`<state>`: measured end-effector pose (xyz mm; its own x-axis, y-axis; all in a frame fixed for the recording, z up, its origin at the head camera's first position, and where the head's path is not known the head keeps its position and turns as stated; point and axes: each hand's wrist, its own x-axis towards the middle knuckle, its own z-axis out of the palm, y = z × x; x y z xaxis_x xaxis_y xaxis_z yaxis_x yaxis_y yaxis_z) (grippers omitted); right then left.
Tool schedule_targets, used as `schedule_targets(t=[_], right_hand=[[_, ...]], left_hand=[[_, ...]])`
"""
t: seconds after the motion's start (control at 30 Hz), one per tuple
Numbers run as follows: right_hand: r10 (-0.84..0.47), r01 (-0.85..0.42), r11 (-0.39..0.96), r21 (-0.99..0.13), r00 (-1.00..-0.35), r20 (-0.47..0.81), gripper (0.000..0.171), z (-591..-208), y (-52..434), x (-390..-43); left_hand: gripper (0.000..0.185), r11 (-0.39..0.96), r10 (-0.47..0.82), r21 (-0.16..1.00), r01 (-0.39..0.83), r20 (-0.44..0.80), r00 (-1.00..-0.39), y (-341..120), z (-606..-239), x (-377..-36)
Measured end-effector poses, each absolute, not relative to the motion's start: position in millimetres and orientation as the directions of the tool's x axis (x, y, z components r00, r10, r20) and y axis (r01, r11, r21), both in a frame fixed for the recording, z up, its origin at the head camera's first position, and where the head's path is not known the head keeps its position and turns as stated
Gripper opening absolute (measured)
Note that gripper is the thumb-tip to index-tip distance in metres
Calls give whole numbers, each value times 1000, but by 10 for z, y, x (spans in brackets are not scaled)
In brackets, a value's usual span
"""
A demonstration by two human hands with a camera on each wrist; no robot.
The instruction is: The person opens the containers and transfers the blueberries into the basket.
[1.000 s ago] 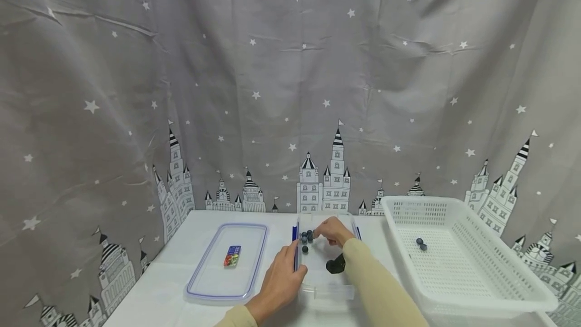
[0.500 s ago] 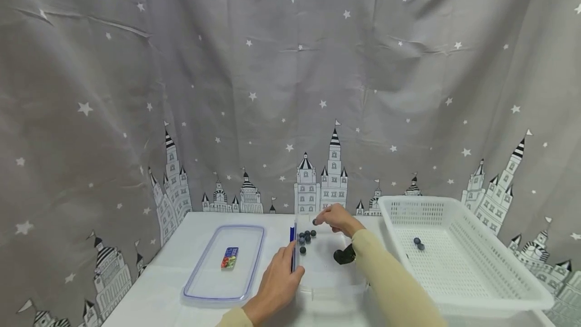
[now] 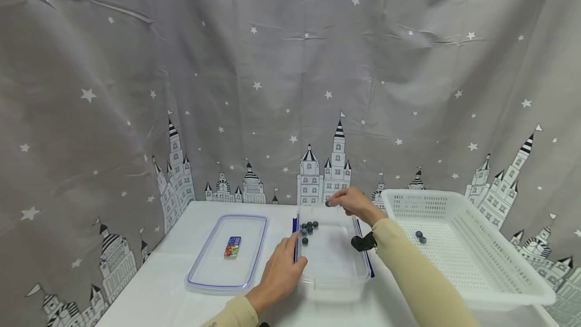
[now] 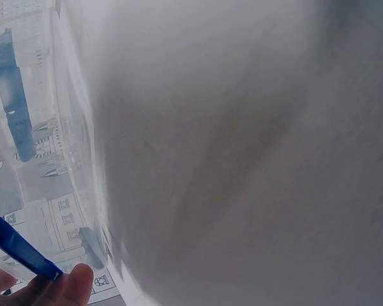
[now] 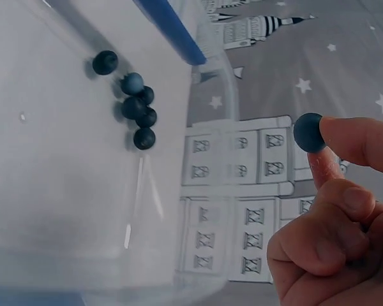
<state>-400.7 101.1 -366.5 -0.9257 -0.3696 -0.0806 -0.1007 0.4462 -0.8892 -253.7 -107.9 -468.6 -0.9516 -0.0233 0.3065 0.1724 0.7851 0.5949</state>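
My right hand [image 3: 356,203] pinches a blueberry [image 5: 309,132] between thumb and index finger, raised above the far end of a clear plastic food container [image 3: 338,264]. Inside the container, several blueberries [image 5: 134,107] lie clustered along the left side. At the near left, my left hand [image 3: 281,265] grips the container's side wall, its fingertips by a blue latch [image 4: 22,248] in the left wrist view. Most of that hand lies outside the left wrist view.
A clear lid [image 3: 213,271] with a purple-blue rim and a colourful label [image 3: 232,247] lies flat on the left of the white table [image 3: 168,291]. To the right stands a white perforated basket [image 3: 472,261] holding two blueberries [image 3: 421,237]. A grey castle-print curtain [image 3: 272,90] hangs behind.
My right hand has lifted a blueberry from the cluster, rising and moving right, away from the container's floor. The left hand stays at the container's left side.
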Motion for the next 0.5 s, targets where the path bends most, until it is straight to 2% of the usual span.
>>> schedule_targets(t=[0.5], right_hand=[[-377,-125,403,-907,-925,-40,32,-3490,1571,-3966]], left_hand=[[67,767,-28,621,163,285,-958,-1093,-4702,-2543]])
